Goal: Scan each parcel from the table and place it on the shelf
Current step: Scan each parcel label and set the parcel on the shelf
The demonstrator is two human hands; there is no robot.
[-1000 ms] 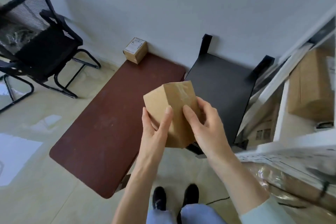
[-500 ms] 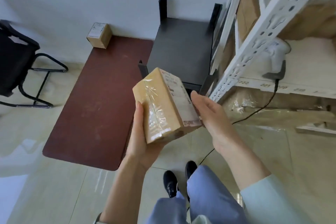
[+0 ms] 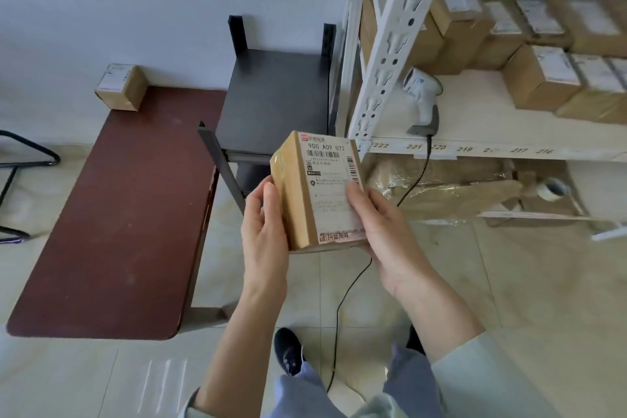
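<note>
Two hands, left hand point(image 3: 264, 231), right hand point(image 3: 383, 231), gripping one parcel point(image 3: 319, 190), one scanner point(image 3: 422, 97) on shelf point(image 3: 475, 119)

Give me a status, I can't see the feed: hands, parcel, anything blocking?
Left hand and right hand both grip the parcel, label up. Scanner lies on the shelf, unheld. Nothing in the way.

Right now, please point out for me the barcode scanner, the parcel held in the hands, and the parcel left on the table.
barcode scanner point(image 3: 421, 91), head view, on its white head.
held parcel point(image 3: 327, 193), head view, on its shipping label.
parcel on the table point(image 3: 130, 92), head view, on its brown side face.
</note>
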